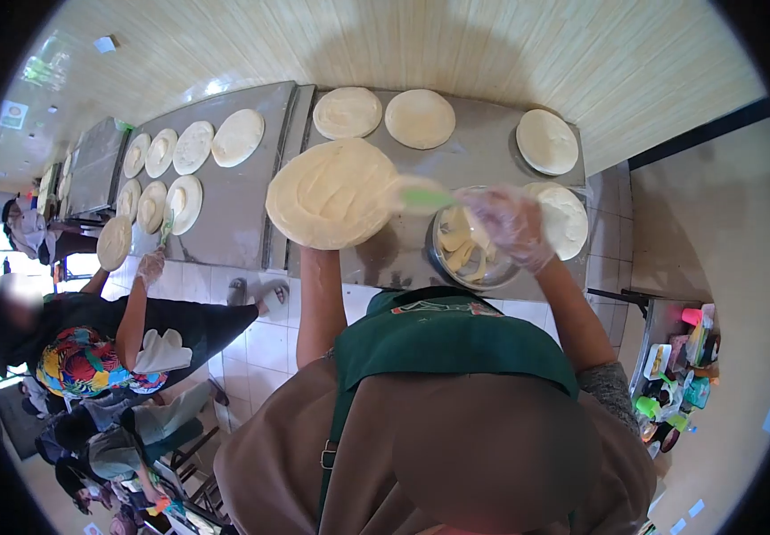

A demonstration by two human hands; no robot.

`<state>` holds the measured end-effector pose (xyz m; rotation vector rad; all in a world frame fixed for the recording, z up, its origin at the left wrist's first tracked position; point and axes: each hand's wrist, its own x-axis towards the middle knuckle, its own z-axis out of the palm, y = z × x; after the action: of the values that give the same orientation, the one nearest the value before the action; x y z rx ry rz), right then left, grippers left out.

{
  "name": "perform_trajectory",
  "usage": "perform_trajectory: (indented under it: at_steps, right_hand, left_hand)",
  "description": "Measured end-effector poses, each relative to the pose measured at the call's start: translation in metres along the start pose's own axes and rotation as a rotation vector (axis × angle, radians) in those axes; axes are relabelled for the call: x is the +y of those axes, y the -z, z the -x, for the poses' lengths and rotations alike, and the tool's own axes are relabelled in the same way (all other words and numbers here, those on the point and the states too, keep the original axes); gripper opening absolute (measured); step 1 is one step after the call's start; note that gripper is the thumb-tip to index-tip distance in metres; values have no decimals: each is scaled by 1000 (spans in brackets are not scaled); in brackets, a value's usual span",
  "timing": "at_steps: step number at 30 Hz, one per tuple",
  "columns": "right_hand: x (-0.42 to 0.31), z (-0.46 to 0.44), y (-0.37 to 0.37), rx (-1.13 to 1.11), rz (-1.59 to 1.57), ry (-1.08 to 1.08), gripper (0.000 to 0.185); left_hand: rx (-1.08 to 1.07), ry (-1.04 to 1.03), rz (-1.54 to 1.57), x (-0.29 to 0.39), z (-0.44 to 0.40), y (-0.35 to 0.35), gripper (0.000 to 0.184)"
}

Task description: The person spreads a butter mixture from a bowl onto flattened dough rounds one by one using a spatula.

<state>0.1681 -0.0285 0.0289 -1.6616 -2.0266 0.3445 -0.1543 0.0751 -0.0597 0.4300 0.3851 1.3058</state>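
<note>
A large round disc (331, 192) spread with pale cream is held up over the front of the grey table, in the centre. My left forearm (319, 294) rises under it; the disc hides my left hand and fingers, which support it from below. My right hand (511, 227), in a clear plastic glove, is closed around a spatula with green on it (422, 198). Motion blurs the spatula, whose cream-coated end meets the disc's right edge. Partly beneath my right hand stands a metal bowl (436, 257) holding thick strips of pale cream (459, 245).
More cream-covered discs (420, 119) lie along the table (483, 152), with two at its right end (547, 143). To the left, a co-worker (91, 343) holds a similar disc (115, 243). A side table (661, 357) with colourful items stands at right.
</note>
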Motion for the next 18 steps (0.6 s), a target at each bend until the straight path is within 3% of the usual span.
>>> perform_trajectory:
  at_steps: [4,9,12,15,18]
  right_hand:
    - [24,13,10,108,-214,-282,23]
    - [29,26,-5,86,-394,-294,24]
    - [27,26,-10,86,-479,-317,25]
    - [26,31,-7,59,-528,-383,26]
    - [35,36,-9,102,-581,-370,27]
  left_hand:
    - [71,-5,-27,22,19,33,61]
    - [-129,147,112,11,50,129,65]
    - [230,242,125,0,72,182,67]
    - [468,278,-135,11,78,222,77]
    - [831,382,167,60,103,237,98]
